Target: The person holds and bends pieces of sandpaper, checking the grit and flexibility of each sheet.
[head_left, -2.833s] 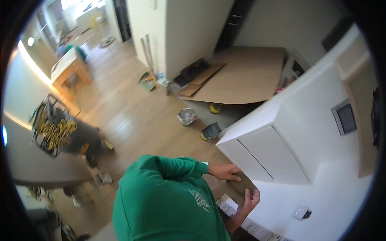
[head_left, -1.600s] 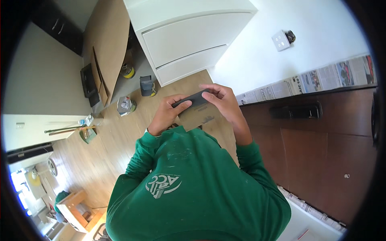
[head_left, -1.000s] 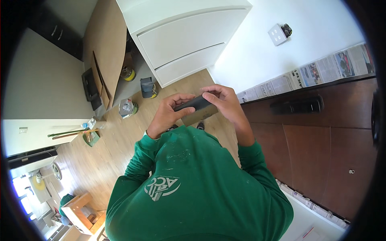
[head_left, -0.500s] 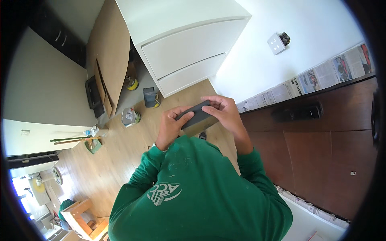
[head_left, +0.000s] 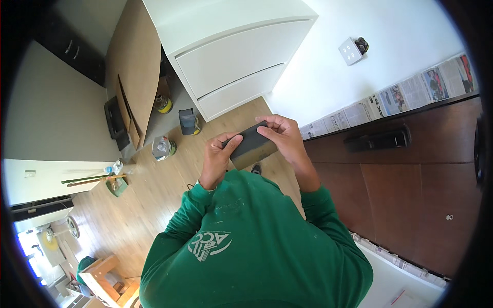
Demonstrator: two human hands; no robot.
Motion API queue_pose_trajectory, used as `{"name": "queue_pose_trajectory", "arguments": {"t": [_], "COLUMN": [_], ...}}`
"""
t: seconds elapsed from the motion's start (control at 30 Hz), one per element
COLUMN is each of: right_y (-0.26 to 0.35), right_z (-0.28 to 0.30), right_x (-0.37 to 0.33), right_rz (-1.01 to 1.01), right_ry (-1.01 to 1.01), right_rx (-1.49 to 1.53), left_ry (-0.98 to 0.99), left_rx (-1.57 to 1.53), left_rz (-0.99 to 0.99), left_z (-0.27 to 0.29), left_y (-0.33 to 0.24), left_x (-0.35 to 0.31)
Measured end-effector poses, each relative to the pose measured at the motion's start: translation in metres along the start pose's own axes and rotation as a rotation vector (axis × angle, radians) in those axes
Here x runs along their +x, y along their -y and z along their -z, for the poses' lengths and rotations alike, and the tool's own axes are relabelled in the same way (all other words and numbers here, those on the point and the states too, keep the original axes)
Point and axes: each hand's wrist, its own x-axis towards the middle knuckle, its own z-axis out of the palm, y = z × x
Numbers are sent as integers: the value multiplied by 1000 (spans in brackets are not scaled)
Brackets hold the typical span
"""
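**A:** What did the person have in their hands?

**B:** A flat, dark grey rectangular block (head_left: 250, 145) with a tan edge, possibly a sanding pad, though I could not tell for sure. It was held in the air in front of the chest, above the wooden floor (head_left: 154, 205), between both hands.

**A:** How were the hands placed?

**B:** The left hand (head_left: 218, 156) gripped the block's left end, thumb lying on top and fingers curled underneath. The right hand (head_left: 285, 138) closed on the right end, fingertips pressing down on the upper face. Both sets of fingers were clamped on the block, none spread free.

**A:** What was the person wearing?

**B:** A green sweatshirt (head_left: 246, 246) with a pale emblem on the front; it filled the lower middle of the view.

**A:** And around them?

**B:** Just beyond the hands stood a white drawer cabinet (head_left: 231, 56) against a white wall, which carried a small switch plate (head_left: 350, 50). To the right was a dark brown door (head_left: 411, 190) with a black handle (head_left: 379, 139), and strips of newspaper (head_left: 390, 97) ran along its edge. To the left, a sheet of brown board (head_left: 133, 66) leaned near the cabinet. On the floor beside it sat a yellow-banded tin (head_left: 163, 104), a dark container (head_left: 188, 122) and a small clear tub (head_left: 162, 147), all well apart from the hands.
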Motion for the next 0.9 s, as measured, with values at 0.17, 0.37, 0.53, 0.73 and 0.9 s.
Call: {"name": "queue_pose_trajectory", "arguments": {"t": [0.17, 0.37, 0.53, 0.73, 0.9], "right_y": [-7, -2, -7, -22, -22], "right_z": [1, -4, 11, 21, 22], "right_x": [0, -1, -8, -4, -4], "right_rz": [19, -85, -182, -67, -103], "right_ry": [-1, -37, 55, 17, 52], "right_rx": [-50, 17, -36, -87, -51], "left_ry": [-29, -81, -92, 53, 166], "left_rx": [-11, 183, 205, 9, 84], "left_rz": [-20, -75, -107, -81, 2], "left_z": [1, 5, 18, 7, 23], "left_y": [0, 4, 8, -16, 2], "left_x": [0, 5, 12, 5, 9]}}
